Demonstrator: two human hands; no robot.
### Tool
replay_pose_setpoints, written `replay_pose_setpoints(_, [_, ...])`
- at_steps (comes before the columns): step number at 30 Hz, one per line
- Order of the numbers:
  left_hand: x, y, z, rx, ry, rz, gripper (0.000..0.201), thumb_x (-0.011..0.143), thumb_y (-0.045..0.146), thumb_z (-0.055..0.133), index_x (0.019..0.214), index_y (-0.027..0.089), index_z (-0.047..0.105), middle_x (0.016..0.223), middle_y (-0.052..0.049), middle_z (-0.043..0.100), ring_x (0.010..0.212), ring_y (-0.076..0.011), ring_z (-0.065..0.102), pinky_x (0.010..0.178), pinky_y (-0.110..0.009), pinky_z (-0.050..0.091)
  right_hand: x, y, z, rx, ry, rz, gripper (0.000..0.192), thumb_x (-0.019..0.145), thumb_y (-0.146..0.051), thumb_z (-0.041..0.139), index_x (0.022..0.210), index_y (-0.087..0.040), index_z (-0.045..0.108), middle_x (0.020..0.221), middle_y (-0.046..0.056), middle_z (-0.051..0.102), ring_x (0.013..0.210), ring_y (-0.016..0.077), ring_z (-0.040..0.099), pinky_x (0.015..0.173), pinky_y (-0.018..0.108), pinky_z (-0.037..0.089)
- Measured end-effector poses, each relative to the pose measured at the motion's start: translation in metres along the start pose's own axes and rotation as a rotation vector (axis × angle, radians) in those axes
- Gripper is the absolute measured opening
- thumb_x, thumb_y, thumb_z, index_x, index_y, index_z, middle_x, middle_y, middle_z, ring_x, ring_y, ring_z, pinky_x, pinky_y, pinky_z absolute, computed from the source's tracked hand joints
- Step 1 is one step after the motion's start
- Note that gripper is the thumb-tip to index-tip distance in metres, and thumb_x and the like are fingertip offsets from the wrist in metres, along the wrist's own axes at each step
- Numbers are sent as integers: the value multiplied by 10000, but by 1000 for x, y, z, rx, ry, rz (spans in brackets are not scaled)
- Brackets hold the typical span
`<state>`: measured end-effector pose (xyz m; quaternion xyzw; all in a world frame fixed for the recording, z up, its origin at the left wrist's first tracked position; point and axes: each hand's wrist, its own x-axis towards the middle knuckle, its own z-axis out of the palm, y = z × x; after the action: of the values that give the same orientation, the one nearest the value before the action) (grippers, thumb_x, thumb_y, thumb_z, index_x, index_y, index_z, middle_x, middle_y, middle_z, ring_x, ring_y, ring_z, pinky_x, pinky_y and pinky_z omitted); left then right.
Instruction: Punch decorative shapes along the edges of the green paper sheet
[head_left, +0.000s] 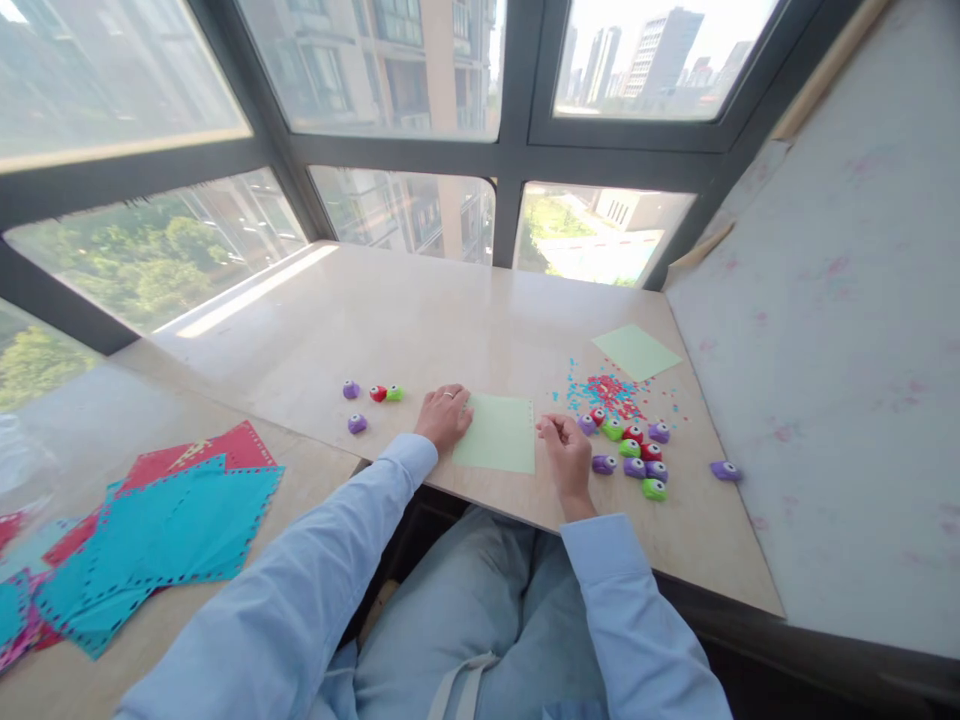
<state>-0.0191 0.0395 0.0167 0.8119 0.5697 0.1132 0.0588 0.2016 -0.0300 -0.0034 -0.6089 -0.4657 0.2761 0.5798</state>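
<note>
A pale green sheet of paper (495, 432) lies at the front edge of the table, with small marks or holes along its right side. My left hand (445, 416), with a ring on one finger, rests flat on the sheet's left edge. Just right of the sheet, my right hand (568, 455) is closed in a pinch; what its fingers hold, if anything, is too small to make out. Beside that hand stand several small purple, red and green craft punches (634, 450). Behind them is a scatter of red and blue paper bits (611, 393).
Another pale green sheet (637, 351) lies at the back right. A purple punch (725, 470) sits near the wall, and several more punches (357, 424) are left of my left hand. Blue paper sheets (176, 525) and red ones (244, 445) with punched edges overlap at the left.
</note>
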Motion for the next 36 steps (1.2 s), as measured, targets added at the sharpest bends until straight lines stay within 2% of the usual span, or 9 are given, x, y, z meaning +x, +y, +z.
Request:
replay_pose_setpoints(4, [-3,-1,11,-15,61,-15,357,959,227,434,1253,203,634,1406,-114,582,1321,-265,496,1097,-453,359,0,-2,1,26,-12,21,258,829,-414,580,853,-182,690,808,56,733,743,206,661,717,323,519])
replay_pose_setpoints(10, [-1,-1,14,-6,161,13,336,893,186,495,1177,201,673,1314,-114,642,1225,-274,562,1032,-443,404,-2,-3,1,14,-12,22,255,841,-411,581,871,-183,690,831,59,736,763,210,666,739,328,515])
replay_pose_setpoints(16, [1,0,15,-21,198,29,322,891,177,485,1151,183,677,1252,-129,663,1192,-290,572,996,-452,425,-4,-7,0,-6,-15,6,297,880,-454,553,859,-183,673,802,54,724,746,206,659,737,328,513])
replay_pose_setpoints(21, [-2,-1,14,-19,224,85,308,912,180,465,1140,156,671,1248,-150,662,1188,-287,580,985,-441,443,-18,-11,-6,58,10,-11,338,920,-490,537,817,-189,650,785,41,694,720,176,629,714,300,512])
replay_pose_setpoints(29, [-2,-2,12,-50,228,123,309,909,185,452,1109,142,683,1242,-176,659,1185,-315,588,982,-471,454,-55,-10,-36,86,53,39,332,905,-502,589,883,-183,680,757,40,700,684,171,642,675,299,535])
replay_pose_setpoints(34, [-3,-5,11,-74,217,147,319,917,205,447,1122,139,682,1260,-182,652,1195,-324,589,987,-480,459,-71,-5,-71,-30,-24,43,317,870,-477,636,990,-189,690,803,41,705,655,165,642,649,301,547])
replay_pose_setpoints(36, [-3,-7,13,-79,214,155,328,919,211,451,1142,128,677,1277,-190,646,1213,-327,582,1004,-478,454,-70,-4,-86,-77,10,63,355,849,-470,657,1067,-190,673,815,32,685,632,158,627,610,292,539])
